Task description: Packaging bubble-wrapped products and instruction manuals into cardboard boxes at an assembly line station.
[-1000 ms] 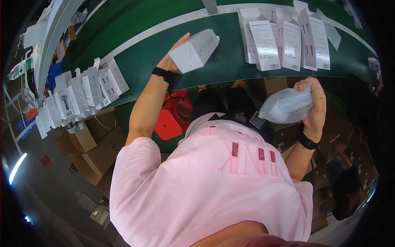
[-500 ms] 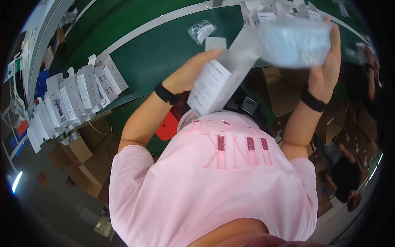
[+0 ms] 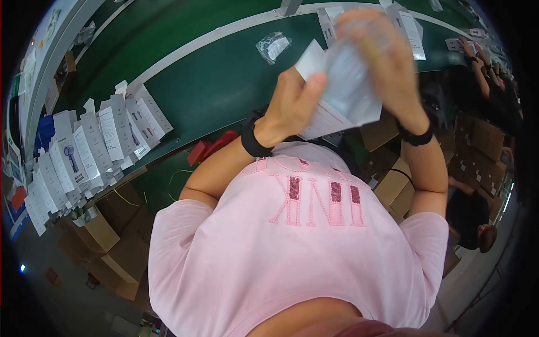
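On head cam I have both hands up together over the near edge of the green worktop.

Left hand: closed round the side of a white carton, thumb across the near face, fingers mostly out of sight behind. Carton is tilted, flap up, mouth facing up and away from the wearer.

Right hand: motion-blurred, fingers bent over the top of a pale blue plastic-wrapped pack. Can't tell whether it grips or only presses, nor how far the fingers are spread. Pack sits at the carton mouth, between the two hands; insertion depth unreadable from here.

Around them: a crumpled clear bag with a white piece in it lies flat on the worktop, beyond the left hand. Row of white boxes leans along the left edge, several flaps raised. More white boxes at the back right, partly hidden by the right hand. Red stool below the worktop edge. Brown cardboard boxes low left. Co-worker's hand far right, well apart.
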A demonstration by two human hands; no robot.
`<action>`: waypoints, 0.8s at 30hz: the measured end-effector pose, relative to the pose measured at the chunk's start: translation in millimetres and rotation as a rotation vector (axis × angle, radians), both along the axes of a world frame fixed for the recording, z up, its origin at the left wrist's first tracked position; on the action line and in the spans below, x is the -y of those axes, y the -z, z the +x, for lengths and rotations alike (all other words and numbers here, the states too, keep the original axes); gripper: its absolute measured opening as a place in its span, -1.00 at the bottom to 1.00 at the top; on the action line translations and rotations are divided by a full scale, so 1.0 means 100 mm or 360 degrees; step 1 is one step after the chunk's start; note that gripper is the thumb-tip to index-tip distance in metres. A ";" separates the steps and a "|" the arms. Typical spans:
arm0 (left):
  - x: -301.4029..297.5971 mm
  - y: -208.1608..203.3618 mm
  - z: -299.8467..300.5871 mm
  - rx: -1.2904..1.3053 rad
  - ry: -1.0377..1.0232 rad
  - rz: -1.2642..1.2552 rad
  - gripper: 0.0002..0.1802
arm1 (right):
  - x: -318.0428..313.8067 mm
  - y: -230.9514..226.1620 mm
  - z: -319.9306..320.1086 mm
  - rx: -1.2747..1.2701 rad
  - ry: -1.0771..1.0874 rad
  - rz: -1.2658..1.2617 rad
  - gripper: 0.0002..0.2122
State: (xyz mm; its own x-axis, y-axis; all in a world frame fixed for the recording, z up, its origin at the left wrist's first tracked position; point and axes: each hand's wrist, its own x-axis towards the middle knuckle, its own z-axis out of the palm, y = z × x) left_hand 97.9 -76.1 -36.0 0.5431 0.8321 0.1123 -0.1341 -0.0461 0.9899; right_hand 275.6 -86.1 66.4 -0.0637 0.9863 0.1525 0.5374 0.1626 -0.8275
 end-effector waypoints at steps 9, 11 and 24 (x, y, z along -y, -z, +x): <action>0.13 0.71 -0.63 -0.0083 -0.0462 0.0249 -0.49 | -0.13 0.46 -0.50 0.0371 -0.1056 -0.0371 -0.89; 0.10 0.77 -0.93 -0.0189 -0.0751 -0.0072 -0.54 | -0.50 0.71 -0.36 -0.0561 -0.0179 -0.0541 -0.84; -0.20 0.88 -1.73 0.0162 -0.1006 -0.0853 -0.47 | -1.26 3.37 -0.63 0.0175 0.0690 -0.0151 -0.85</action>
